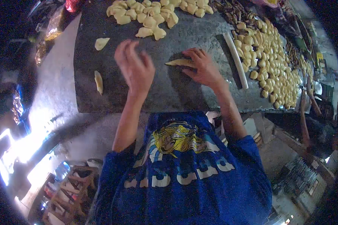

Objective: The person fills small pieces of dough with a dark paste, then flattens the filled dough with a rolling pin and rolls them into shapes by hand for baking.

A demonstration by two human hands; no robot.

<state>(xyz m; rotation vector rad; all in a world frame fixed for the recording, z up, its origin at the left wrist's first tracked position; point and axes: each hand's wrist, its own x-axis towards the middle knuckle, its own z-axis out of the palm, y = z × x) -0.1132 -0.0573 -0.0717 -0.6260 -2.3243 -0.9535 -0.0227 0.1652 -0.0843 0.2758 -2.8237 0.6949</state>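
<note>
My right hand (203, 68) is at a tapered, elongated piece of dough (177, 62) on the dark tabletop (161, 90). Its fingers lie on the far side and its thumb on the near side, and they hide the dough's right end. My left hand (134, 66), smeared by motion, is over the table to the left of that piece, fingers apart and nothing in them. Further left lie a long dough strip (98, 82) and a flat dough piece (102, 43). A pile of cut dough lumps (148, 17) lies at the far side.
A pale rolling pin (235, 60) lies right of my right hand. Beyond it, many rounded dough balls (266, 56) cover the table's right part, with brown pieces (234, 13) behind. Another person's arm (305, 116) shows at the far right. A wooden rack (71, 193) stands lower left.
</note>
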